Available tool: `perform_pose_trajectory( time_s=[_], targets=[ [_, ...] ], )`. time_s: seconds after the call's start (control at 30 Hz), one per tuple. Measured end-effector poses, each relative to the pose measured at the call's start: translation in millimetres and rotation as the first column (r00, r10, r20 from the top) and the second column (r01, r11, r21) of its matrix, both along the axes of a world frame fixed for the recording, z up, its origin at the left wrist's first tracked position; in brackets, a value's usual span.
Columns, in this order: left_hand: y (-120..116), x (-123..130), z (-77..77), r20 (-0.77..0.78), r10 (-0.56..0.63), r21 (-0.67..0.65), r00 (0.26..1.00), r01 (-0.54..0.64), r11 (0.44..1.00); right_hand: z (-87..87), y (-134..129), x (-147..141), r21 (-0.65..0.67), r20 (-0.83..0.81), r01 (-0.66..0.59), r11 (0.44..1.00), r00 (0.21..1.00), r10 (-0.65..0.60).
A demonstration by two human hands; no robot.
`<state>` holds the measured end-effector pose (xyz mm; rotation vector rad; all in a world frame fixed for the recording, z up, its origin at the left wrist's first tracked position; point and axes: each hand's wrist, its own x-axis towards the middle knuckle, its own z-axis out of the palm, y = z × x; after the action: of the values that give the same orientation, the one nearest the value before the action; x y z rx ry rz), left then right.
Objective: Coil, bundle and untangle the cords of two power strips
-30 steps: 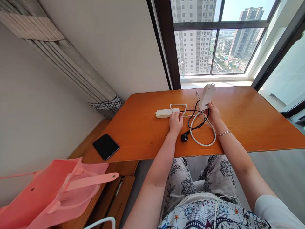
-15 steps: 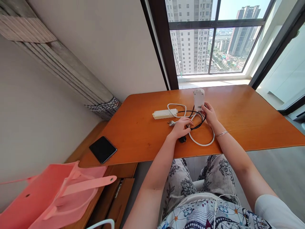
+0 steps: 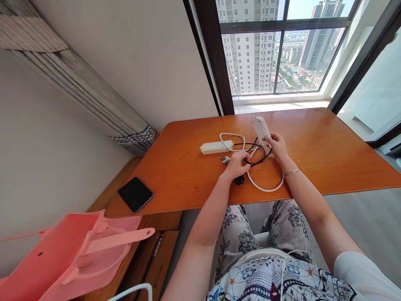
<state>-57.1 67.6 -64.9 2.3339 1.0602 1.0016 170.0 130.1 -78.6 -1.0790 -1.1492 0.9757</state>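
Note:
My right hand [image 3: 277, 147] grips the lower end of a white power strip [image 3: 260, 127], which is lifted and tilted above the table. My left hand [image 3: 237, 165] is closed on a black cable [image 3: 258, 162] that lies in loops between the two hands. Just below the left fingers rests a black plug [image 3: 239, 180], and a white plug [image 3: 225, 159] lies beside that hand. Farther left, a second, cream power strip [image 3: 216, 147] lies flat with the black cable running to its end. A white cable [image 3: 266, 190] curves around under the hands and crosses the black one.
The brown wooden table [image 3: 181, 175] ends close to my lap. A black tablet or phone [image 3: 135, 195] lies at its left corner. Left of it, a pink bag [image 3: 75, 251] stands beside the table. A window [image 3: 278, 58] is behind the far edge.
The power strip in my right hand has tipped, its top leaning left. My left hand has shifted slightly along the black cable. The view has moved a little.

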Motion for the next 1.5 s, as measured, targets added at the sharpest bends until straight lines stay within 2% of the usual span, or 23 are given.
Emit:
perform_pose_trajectory(
  time_s=[0.1,0.3,0.5,0.63,0.73,0.83,1.0,1.2,1.27,1.4,1.5],
  targets=[
    [-1.3,0.2,0.8,-0.063,0.016,0.018,0.998,-0.015,1.000,2.8,-1.7,-0.8,0.028,0.039,0.127,0.991,0.991,-0.128],
    [-3.1,1.8,0.9,-0.084,0.001,0.021,0.996,0.001,1.000,9.7,-5.2,-0.7,0.146,0.098,0.249,0.957,0.959,-0.265],
    [-2.6,3.1,0.1,-0.025,0.041,0.017,0.999,-0.040,0.999,22.8,-12.3,1.1,0.141,-0.104,0.213,0.967,0.974,-0.200],
    [-2.8,3.3,-0.1,-0.028,0.022,0.030,0.999,-0.021,0.999,28.0,-16.3,1.5,0.106,-0.139,0.146,0.984,0.982,-0.131],
    [-2.6,3.3,-0.2,-0.042,0.017,0.045,0.999,-0.015,0.999,25.2,-15.2,0.1,0.091,-0.081,0.072,0.993,0.995,-0.065],
    [-2.5,3.3,0.1,-0.048,0.027,0.056,0.999,-0.024,0.998,19.2,-12.5,-2.2,0.060,0.055,0.021,0.998,0.998,-0.025],
    [-2.8,3.6,1.0,-0.082,0.034,0.055,0.996,-0.029,0.998,12.0,-11.6,-1.5,0.117,0.317,0.044,0.992,0.945,-0.080],
    [-2.2,3.3,0.4,-0.072,0.037,0.041,0.997,-0.034,0.999,11.4,-13.8,-1.0,0.121,0.452,0.051,0.991,0.886,-0.101],
    [-1.9,3.2,0.2,-0.057,0.042,0.031,0.997,-0.041,0.999,11.7,-12.5,-1.9,0.071,0.392,0.054,0.996,0.917,-0.077],
    [-1.1,3.6,0.3,-0.020,0.054,-0.005,0.998,-0.054,0.999,10.2,-4.7,3.3,-0.073,0.159,0.104,0.992,0.983,-0.091],
    [-0.1,4.0,-0.4,0.035,0.076,-0.047,0.996,-0.074,0.996,7.9,0.3,12.8,-0.144,0.131,0.085,0.986,0.989,-0.067]
  ],
)
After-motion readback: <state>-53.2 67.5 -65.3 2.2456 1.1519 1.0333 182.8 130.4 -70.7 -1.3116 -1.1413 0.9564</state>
